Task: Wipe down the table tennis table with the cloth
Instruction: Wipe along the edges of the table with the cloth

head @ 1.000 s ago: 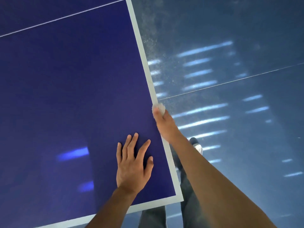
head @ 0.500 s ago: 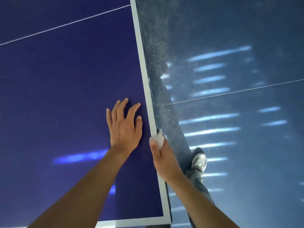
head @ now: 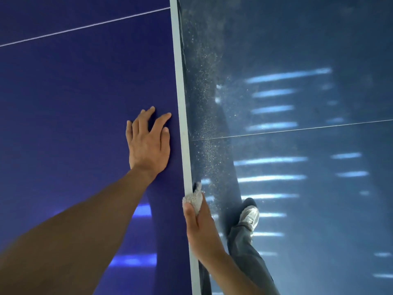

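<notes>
The dark blue table tennis table (head: 74,103) fills the left half of the view, with a white border line along its right side edge (head: 180,92). My left hand (head: 148,143) lies flat on the tabletop, fingers spread, just left of that edge line. My right hand (head: 201,228) is shut on a small bunched grey-white cloth (head: 194,198) and presses it against the table's side edge. A thin white centre line (head: 85,27) crosses the tabletop at the top left.
To the right of the table is a glossy blue-grey floor (head: 308,188) with light streaks and a band of pale dust beside the edge. My leg in grey trousers and a light shoe (head: 249,215) stands close to the table's side.
The view has shifted forward along the table, so its near corner is out of sight. My left hand has slid forward on the top; my right hand keeps the cloth on the side edge.
</notes>
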`<state>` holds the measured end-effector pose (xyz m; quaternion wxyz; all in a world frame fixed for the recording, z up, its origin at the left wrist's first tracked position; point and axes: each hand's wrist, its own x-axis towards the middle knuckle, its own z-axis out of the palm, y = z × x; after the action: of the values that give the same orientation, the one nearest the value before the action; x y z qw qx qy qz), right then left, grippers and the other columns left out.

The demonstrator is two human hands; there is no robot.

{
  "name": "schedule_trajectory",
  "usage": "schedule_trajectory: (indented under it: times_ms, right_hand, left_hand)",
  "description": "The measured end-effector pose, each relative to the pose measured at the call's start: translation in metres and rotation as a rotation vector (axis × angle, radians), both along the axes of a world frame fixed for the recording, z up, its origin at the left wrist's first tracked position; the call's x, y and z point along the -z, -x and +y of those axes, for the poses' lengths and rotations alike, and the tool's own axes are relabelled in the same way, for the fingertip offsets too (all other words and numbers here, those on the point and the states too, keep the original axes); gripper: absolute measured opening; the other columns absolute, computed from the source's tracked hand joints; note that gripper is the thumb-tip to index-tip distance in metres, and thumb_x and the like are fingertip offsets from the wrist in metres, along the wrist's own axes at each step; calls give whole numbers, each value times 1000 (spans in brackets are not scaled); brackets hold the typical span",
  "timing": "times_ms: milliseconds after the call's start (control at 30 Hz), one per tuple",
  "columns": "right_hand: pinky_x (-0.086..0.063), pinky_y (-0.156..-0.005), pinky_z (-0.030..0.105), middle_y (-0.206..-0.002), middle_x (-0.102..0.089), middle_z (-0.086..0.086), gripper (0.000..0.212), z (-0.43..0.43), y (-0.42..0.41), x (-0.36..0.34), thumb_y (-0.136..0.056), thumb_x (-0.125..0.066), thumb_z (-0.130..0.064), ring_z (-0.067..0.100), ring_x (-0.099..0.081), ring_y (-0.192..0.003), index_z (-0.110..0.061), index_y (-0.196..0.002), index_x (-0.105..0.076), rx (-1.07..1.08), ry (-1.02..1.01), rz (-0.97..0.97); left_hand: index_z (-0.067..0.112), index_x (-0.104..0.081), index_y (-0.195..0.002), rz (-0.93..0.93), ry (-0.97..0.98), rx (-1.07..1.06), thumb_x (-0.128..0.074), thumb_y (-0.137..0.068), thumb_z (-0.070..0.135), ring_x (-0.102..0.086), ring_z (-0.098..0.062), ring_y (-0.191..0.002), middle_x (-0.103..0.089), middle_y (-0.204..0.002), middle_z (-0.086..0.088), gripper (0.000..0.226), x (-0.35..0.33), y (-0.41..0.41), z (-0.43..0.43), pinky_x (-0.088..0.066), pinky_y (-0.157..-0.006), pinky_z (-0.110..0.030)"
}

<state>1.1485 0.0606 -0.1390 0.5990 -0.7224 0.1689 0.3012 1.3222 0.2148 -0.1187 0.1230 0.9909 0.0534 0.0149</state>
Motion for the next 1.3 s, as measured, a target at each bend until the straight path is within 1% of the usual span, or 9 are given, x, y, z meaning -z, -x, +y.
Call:
schedule_trajectory:
  times_ms: [133,267,367,500,667,767,900,1000,1300]
  right_hand:
    - [-41,-99,17,-131,-57,-21,46,9,-28,-2,-105,-40,-52,-11,-54,-117,-36,-149,-37,44,-23,-24]
    - [-52,-96,41,-120,-65,5,49,25,-153,8,-103,-42,-60,15,-62,-105,-21,-132,-53,126,-92,-97]
    - [-51,-101,51,-120,-66,3,48,37,-230,14,-102,-44,-61,21,-63,-111,-22,-128,-54,106,-50,-111]
    - [-46,-111,44,-139,-60,1,65,34,-199,13,-100,-47,-62,16,-58,-127,-21,-151,-43,119,-75,-92]
    - [-41,-100,10,-128,-61,-28,45,13,-120,7,-103,-46,-43,-8,-56,-121,-32,-146,-44,3,-105,-54]
    - [-45,-108,27,-136,-61,-5,42,19,-159,5,-109,-49,-35,6,-57,-126,-20,-148,-45,3,-87,-69]
    - [-45,-76,18,-97,-61,-11,30,33,-287,1,-108,-52,-41,-5,-59,-80,-16,-124,-54,8,-80,-103]
    - [-40,-56,6,-96,-59,-17,27,46,-359,-6,-106,-51,-47,-9,-56,-75,-26,-124,-49,13,-27,-74]
    - [-42,-90,2,-120,-65,-37,33,25,-239,-12,-108,-51,-27,-12,-60,-115,-47,-134,-46,0,-88,-86]
  left_hand:
    - [27,-57,-143,-12,27,-11,-33,-105,31,-33,-29,-149,-41,-158,-6,46,1,0,1,-13,-127,-55]
    - [25,-57,-143,-24,19,-6,-32,-106,29,-34,-29,-149,-43,-157,-7,45,4,-4,5,-13,-126,-54]
    - [25,-57,-142,-24,9,1,-32,-105,29,-35,-30,-149,-43,-157,-6,45,6,-4,7,-15,-125,-56]
    - [24,-57,-142,-16,11,3,-33,-105,29,-36,-32,-148,-43,-156,-8,44,5,-5,7,-16,-125,-57]
    - [24,-55,-143,25,7,12,-32,-105,29,-34,-33,-149,-41,-157,-9,45,3,-6,7,-15,-125,-59]
    - [24,-55,-143,42,1,15,-32,-105,31,-33,-33,-149,-41,-157,-9,45,3,-7,8,-14,-125,-59]
    - [24,-52,-144,49,-3,40,-32,-106,31,-33,-34,-149,-40,-157,-10,44,5,-7,11,-13,-125,-60]
    - [24,-54,-143,46,-2,35,-32,-106,31,-34,-35,-149,-42,-156,-11,44,5,-8,12,-14,-125,-61]
    - [22,-55,-141,66,5,23,-38,-103,33,-36,-36,-146,-45,-154,-12,43,2,-13,11,-19,-122,-64]
